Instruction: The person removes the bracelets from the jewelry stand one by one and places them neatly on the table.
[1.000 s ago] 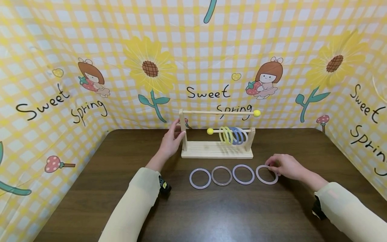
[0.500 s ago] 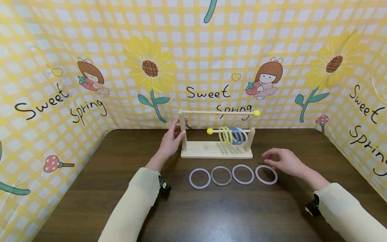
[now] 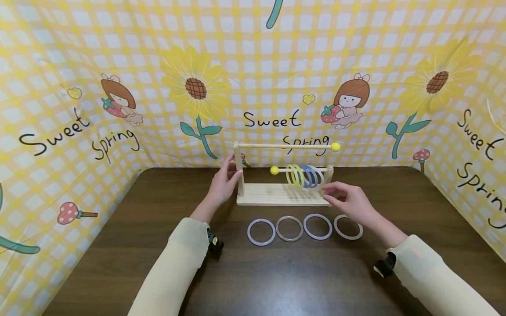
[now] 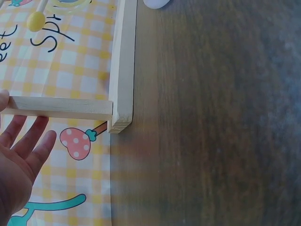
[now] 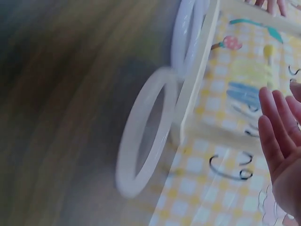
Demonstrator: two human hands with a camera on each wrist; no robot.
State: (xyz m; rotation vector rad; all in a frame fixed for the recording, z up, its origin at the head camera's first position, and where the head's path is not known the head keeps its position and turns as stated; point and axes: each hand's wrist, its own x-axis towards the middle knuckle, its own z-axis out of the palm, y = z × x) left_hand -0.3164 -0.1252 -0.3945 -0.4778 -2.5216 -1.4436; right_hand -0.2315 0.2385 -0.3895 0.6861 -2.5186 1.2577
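Four rings (image 3: 318, 238), likely light, stiff and best taken by the rim, are lined up on the bench (image 3: 276, 281) before the stand (image 3: 269, 200), whose left post (image 3: 238, 156) is now pinched by the left grip (image 3: 222, 185) while nothing is held in the loose right grip (image 3: 351, 201).

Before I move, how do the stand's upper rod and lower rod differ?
The upper rod is bare, while the lower rod carries yellow, blue and pale rings. The upper rod is fixed to the left post, the lower rod to the right post. The upper rod also looks longer than the lower rod. Both are pale, roughly level, and end in a yellow ball.
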